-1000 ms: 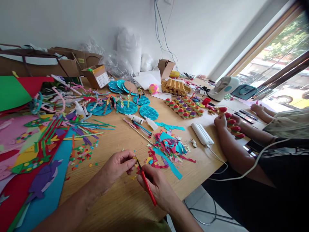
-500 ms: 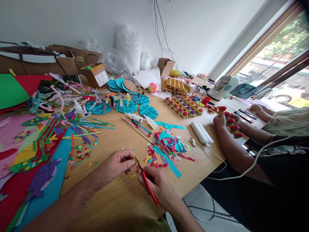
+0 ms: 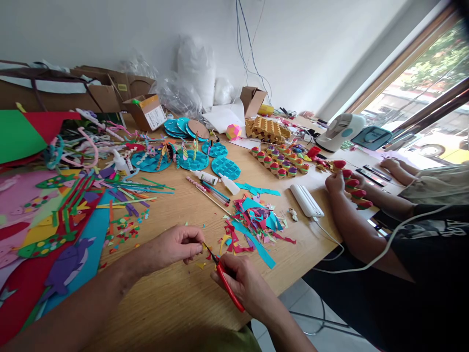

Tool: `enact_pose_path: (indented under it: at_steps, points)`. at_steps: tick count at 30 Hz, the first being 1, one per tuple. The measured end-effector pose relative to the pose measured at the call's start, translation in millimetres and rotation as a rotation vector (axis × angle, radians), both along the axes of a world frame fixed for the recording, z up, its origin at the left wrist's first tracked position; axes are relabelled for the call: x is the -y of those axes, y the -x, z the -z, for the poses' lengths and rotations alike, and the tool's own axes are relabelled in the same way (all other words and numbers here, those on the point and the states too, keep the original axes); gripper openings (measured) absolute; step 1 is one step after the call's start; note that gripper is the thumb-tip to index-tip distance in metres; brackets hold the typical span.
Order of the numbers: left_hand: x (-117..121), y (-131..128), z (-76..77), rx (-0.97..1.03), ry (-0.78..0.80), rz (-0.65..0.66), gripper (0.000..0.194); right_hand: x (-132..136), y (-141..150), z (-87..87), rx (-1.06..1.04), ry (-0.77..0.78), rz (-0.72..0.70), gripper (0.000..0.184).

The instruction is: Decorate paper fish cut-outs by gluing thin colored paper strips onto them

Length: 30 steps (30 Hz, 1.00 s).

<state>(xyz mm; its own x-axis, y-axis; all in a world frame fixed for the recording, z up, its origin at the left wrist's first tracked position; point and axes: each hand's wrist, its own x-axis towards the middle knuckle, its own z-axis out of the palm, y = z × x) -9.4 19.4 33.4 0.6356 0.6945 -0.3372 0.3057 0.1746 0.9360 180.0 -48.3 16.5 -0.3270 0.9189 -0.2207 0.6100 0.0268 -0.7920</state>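
1 pr scissors (image 3: 228, 289) in R hand (image 3: 244, 281), grip wrapped round it; L hand (image 3: 183, 244) grip pressed together nr its tip, contents unclear; scraps (image 3: 252, 210) nr.

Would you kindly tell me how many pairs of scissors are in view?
1: the red-handled scissors in the right hand, blades pointing toward the left hand. Others may be hidden on the cluttered table.
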Motion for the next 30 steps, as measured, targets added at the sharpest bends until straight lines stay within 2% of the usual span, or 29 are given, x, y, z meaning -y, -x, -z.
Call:
enact_pose_path:
  at_steps: [7,14,20,26,30]
  points:
    - [-3.9,4.8,4.6,0.010,-0.015,0.018,0.011,-0.2,-0.5,-2.0,0.008,0.014,-0.003,0.035]
    - [11.0,-1.5,11.7,0.217,0.096,-0.189,0.025,-2.1,5.9,4.1,-0.106,0.047,0.079,0.035]
    - [15.7,-10.2,15.2,0.285,0.033,-0.291,0.025,-2.4,10.7,7.0,-0.142,0.073,0.106,0.034]
    - [15.4,-10.1,18.2,0.245,0.017,-0.277,0.022,-0.5,12.5,2.5,-0.193,0.076,0.060,0.024]
    - [17.0,-11.7,19.1,0.239,0.009,-0.273,0.022,-1.2,13.8,1.4,-0.180,0.048,0.060,0.024]
